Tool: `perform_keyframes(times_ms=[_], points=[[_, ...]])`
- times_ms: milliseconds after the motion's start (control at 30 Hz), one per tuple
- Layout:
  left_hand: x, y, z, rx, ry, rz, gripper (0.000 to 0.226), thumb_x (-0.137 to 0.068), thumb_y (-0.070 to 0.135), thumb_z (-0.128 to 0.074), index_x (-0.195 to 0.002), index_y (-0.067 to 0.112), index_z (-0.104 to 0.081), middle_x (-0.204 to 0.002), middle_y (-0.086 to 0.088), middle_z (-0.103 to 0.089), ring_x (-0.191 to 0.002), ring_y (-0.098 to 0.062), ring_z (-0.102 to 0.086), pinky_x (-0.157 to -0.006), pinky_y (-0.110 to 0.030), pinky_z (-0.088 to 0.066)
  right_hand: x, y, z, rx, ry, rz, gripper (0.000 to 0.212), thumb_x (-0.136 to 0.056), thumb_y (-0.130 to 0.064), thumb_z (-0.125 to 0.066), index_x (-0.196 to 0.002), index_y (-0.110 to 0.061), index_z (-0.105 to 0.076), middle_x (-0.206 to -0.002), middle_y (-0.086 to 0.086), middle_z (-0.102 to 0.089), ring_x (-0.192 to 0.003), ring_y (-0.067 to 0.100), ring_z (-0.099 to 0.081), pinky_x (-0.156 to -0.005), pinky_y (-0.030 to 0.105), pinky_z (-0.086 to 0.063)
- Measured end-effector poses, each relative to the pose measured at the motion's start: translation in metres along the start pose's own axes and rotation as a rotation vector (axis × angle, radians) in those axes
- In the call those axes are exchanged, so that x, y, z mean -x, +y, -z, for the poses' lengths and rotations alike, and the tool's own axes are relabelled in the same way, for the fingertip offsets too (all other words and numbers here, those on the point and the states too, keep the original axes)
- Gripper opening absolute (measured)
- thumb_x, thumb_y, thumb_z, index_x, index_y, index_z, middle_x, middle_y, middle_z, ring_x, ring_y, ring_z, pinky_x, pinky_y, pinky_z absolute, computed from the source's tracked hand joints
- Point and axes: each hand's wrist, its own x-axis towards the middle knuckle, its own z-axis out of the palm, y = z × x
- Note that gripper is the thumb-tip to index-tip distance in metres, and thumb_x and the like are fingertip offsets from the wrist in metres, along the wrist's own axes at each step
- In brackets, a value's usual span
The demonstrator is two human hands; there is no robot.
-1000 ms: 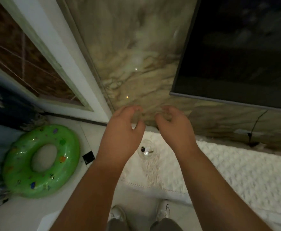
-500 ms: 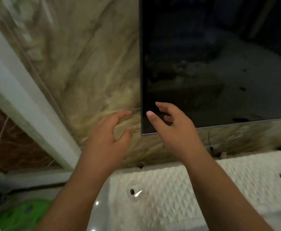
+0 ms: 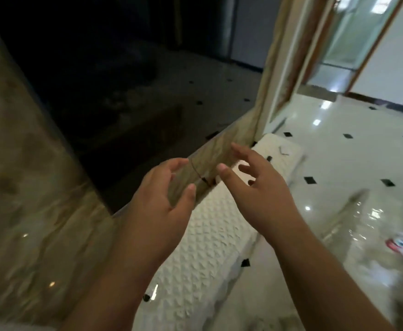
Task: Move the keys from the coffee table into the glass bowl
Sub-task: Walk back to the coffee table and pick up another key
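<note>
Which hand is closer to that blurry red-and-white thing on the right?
Right. The right hand is up and left of the red-and-white thing; the left hand is even farther left, beyond the right hand.

The left hand (image 3: 157,206) hid part of the white cloth (image 3: 207,237); a red-and-white thing (image 3: 397,244) at the right edge was too blurred to name.
</note>
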Motion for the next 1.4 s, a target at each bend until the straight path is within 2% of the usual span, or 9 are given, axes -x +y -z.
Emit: perform_keyframes(times_ms=[133,233,367,467,600,733,900,1233,1400], points=[[-0.006,0.034,-0.05,0.031,-0.176,-0.054,0.036,-0.088,0.052,-0.053,-0.123,0.058,-0.045,-0.125,0.029,-0.046,-0.109,0.004,-0.05,-0.078,-0.018,-0.042,0.016,0.03,0.06,0.056,0.188,-0.122,0.056,-0.083,-0.071,-0.05,-0.135,-0.052,-0.044,-0.141,-0.024,-0.049,-0.126,0.003,-0.049,-0.104,0.043,-0.045],[-0.008,0.058,-0.089,0.086,-0.277,-0.082,0.034,-0.089,0.05,-0.055,-0.118,0.063,-0.043,-0.113,0.042,-0.042,-0.104,0.011,-0.047,-0.076,-0.019,-0.041,0.025,0.053,0.103,0.086,0.296,-0.168,0.055,-0.085,-0.068,-0.051,-0.136,-0.05,-0.043,-0.139,-0.026,-0.048,-0.124,0.001,-0.049,-0.103,0.042,-0.046],[-0.01,0.084,-0.14,0.095,-0.421,-0.091,0.037,-0.091,0.052,-0.055,-0.123,0.063,-0.04,-0.129,0.031,-0.045,-0.108,0.009,-0.049,-0.075,-0.021,-0.044,0.037,0.085,0.154,0.109,0.402,-0.236,0.057,-0.082,-0.072,-0.05,-0.135,-0.052,-0.042,-0.137,-0.027,-0.049,-0.121,-0.001,-0.05,-0.099,0.036,-0.046],[-0.007,0.104,-0.174,0.084,-0.501,-0.117,0.036,-0.092,0.048,-0.055,-0.125,0.058,-0.043,-0.134,0.024,-0.047,-0.113,0.001,-0.052,-0.087,-0.033,-0.051,0.054,0.11,0.189,0.112,0.464,-0.286,0.06,-0.079,-0.072,-0.05,-0.135,-0.051,-0.042,-0.135,-0.027,-0.05,-0.121,-0.003,-0.05,-0.097,0.033,-0.046],[0.002,0.131,-0.208,0.036,-0.546,-0.2,0.04,-0.092,0.05,-0.053,-0.129,0.057,-0.04,-0.124,0.032,-0.039,-0.109,0.006,-0.045,-0.096,-0.033,-0.044,0.077,0.135,0.228,0.153,0.496,-0.346,0.06,-0.084,-0.068,-0.054,-0.138,-0.048,-0.04,-0.139,-0.026,-0.048,-0.126,-0.003,-0.047,-0.102,0.034,-0.044],[0.0,0.159,-0.239,-0.016,-0.558,-0.3,0.043,-0.092,0.048,-0.053,-0.134,0.049,-0.043,-0.126,0.033,-0.036,-0.124,0.003,-0.04,-0.105,-0.039,-0.042,0.085,0.154,0.268,0.16,0.538,-0.362,0.059,-0.086,-0.063,-0.057,-0.14,-0.044,-0.042,-0.14,-0.023,-0.049,-0.126,0.0,-0.047,-0.105,0.037,-0.043],[-0.002,0.187,-0.272,-0.077,-0.562,-0.375,0.045,-0.092,0.048,-0.051,-0.137,0.044,-0.044,-0.143,0.019,-0.042,-0.131,-0.002,-0.038,-0.108,-0.046,-0.038,0.086,0.172,0.307,0.172,0.591,-0.373,0.06,-0.084,-0.064,-0.056,-0.139,-0.046,-0.041,-0.138,-0.026,-0.049,-0.123,0.0,-0.049,-0.097,0.031,-0.043],[-0.023,0.206,-0.32,-0.084,-0.651,-0.4,0.045,-0.09,0.049,-0.048,-0.135,0.045,-0.046,-0.141,0.021,-0.044,-0.129,-0.005,-0.042,-0.105,-0.05,-0.041,0.06,0.202,0.329,0.22,0.605,-0.439,0.061,-0.086,-0.062,-0.057,-0.141,-0.045,-0.036,-0.141,-0.027,-0.046,-0.127,-0.002,-0.045,-0.095,0.026,-0.038],[-0.065,0.206,-0.353,-0.091,-0.688,-0.418,0.046,-0.092,0.049,-0.049,-0.137,0.046,-0.042,-0.145,0.019,-0.041,-0.13,0.001,-0.033,-0.11,-0.05,-0.035,0.027,0.214,0.334,0.284,0.636,-0.488,0.064,-0.085,-0.064,-0.056,-0.142,-0.045,-0.036,-0.143,-0.022,-0.046,-0.13,0.0,-0.044,-0.092,0.024,-0.033]])
